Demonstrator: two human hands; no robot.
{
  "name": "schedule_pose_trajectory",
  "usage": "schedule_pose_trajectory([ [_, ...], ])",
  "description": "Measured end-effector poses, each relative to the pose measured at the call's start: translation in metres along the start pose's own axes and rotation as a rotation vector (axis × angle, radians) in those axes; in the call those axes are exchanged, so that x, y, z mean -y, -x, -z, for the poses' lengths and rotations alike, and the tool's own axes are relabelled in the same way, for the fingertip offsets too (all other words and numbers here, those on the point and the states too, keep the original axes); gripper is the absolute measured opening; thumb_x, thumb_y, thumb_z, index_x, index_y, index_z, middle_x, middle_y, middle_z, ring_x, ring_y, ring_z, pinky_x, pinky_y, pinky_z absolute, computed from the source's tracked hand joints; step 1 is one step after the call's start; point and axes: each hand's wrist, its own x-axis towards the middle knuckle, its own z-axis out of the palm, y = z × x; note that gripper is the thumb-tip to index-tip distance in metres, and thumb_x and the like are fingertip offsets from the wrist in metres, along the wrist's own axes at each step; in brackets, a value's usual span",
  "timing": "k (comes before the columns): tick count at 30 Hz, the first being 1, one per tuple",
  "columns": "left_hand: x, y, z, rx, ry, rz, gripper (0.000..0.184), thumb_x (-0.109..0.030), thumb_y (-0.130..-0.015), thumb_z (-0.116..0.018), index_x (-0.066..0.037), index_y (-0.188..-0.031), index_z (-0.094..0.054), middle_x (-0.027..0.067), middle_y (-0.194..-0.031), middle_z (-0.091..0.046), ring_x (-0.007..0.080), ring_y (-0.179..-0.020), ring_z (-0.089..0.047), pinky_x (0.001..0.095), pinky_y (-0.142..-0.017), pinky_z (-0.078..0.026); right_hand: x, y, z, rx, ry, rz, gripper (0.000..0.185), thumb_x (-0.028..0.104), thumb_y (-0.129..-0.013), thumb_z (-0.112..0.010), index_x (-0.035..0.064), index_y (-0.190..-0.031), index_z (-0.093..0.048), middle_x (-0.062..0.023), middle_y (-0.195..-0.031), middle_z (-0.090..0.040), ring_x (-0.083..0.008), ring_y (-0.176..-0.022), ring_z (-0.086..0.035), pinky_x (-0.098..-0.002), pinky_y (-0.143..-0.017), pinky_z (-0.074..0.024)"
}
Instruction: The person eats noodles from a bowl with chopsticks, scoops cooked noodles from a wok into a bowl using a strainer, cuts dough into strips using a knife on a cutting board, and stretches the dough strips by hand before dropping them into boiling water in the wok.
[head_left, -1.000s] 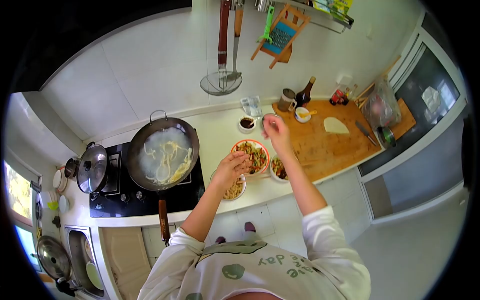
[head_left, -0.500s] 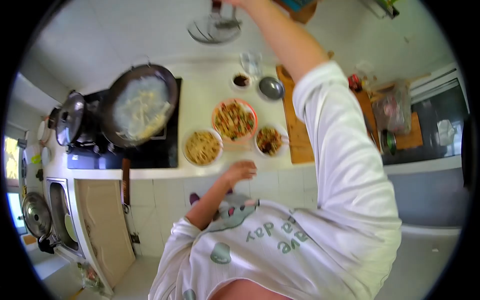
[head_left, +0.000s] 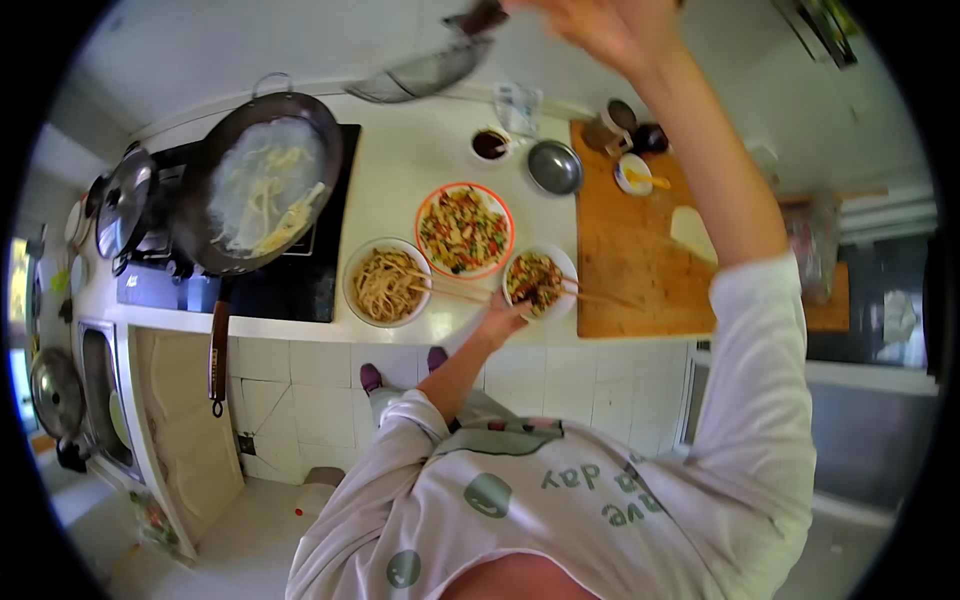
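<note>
Left hand (head_left: 500,322) at small bowl (head_left: 567,264) of chopped food, frame centre — fingers touching lower-left rim, partly hidden; can't tell if gripping. Right hand (head_left: 618,30) at top edge, blurred, fingers cut off — can't tell whether closed. Strainer (head_left: 425,75), upper middle, tilted, smeared. Wok (head_left: 188,215), upper left, contents hazy.

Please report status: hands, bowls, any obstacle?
Left hand against white bowl of chopped food. Right hand raised near strainer, grip unclear. Chopsticks jut over bowl's edge.
</note>
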Motion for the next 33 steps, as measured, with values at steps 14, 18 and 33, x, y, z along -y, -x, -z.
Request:
schedule_pose_trajectory([
  [14, -0.012, 0.045, -0.043, 0.182, 0.153, 0.068, 0.078, 0.011, -0.066, -0.044, -0.014, -0.137, -0.025, 0.0116, -0.128, -0.045, 0.0305, -0.117, -0.051, 0.0479, -0.089, -0.051, -0.036, 0.189, -0.029, -0.269, 0.261, -0.600, 0.035, 0.024, -0.083, -0.059, 0.0049, -0.109, -0.047, -0.0236, -0.101, -0.060, -0.0236, -0.073, -0.065, -0.0328, -0.052, -0.0558],
  [18, -0.019, 0.085, -0.047, 0.228, 0.183, 0.116, 0.077, 0.004, -0.070, -0.047, -0.018, -0.139, -0.021, 0.0110, -0.134, -0.038, 0.0318, -0.117, -0.051, 0.0482, -0.089, -0.051, -0.033, 0.177, -0.047, -0.301, 0.426, -0.558, 0.055, 0.022, -0.078, -0.064, 0.0072, -0.126, -0.042, -0.0179, -0.094, -0.060, -0.0187, -0.060, -0.061, -0.0294, -0.047, -0.0541],
  [33, -0.120, 0.358, 0.008, -0.124, 0.319, -0.441, 0.059, -0.014, -0.078, -0.058, -0.005, -0.132, -0.039, 0.0127, -0.128, -0.050, 0.0287, -0.113, -0.054, 0.0474, -0.091, -0.047, -0.158, -0.020, -0.035, -0.150, 0.957, -0.507, 0.063, 0.006, -0.075, -0.060, -0.0004, -0.134, -0.039, -0.0082, -0.077, -0.059, -0.0110, -0.053, -0.053, -0.0240, -0.047, -0.0463],
])
